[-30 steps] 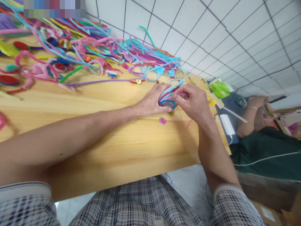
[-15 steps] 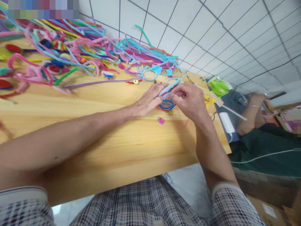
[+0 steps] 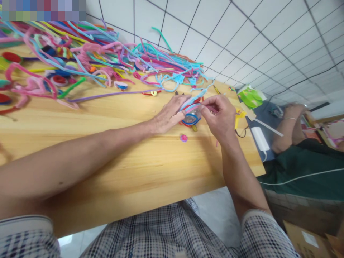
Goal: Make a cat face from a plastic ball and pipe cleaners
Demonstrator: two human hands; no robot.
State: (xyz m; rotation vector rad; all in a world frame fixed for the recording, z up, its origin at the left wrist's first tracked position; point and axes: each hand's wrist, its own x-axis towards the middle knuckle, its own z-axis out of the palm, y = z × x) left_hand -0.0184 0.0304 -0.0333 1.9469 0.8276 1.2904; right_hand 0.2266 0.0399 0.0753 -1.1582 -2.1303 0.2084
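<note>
My left hand (image 3: 173, 111) lies low over the table, its thumb and fingers gripping one end of a bundle of light blue, red and pink pipe cleaners (image 3: 192, 106). On the other side, my right hand (image 3: 220, 114) pinches the pink pipe cleaner between thumb and forefinger, drawing a stretch of it between both hands. Its loose end hangs below the right palm. Beneath the hands sits a clear round object (image 3: 191, 118) ringed with blue and red pipe cleaner, partly hidden. A small pink and purple coil (image 3: 184, 138) lies nearer me.
A big heap of coloured pipe cleaners (image 3: 107, 53) spreads along the back by the tiled wall. A green packet (image 3: 252, 96) and yellow piece (image 3: 239, 116) are at the right end. Beyond the table edge are a white power strip (image 3: 260, 139) and another person's arm (image 3: 288, 125).
My right hand has shifted slightly right and down, and more of the pink pipe cleaner shows between the hands. My left hand stays nearly where it was.
</note>
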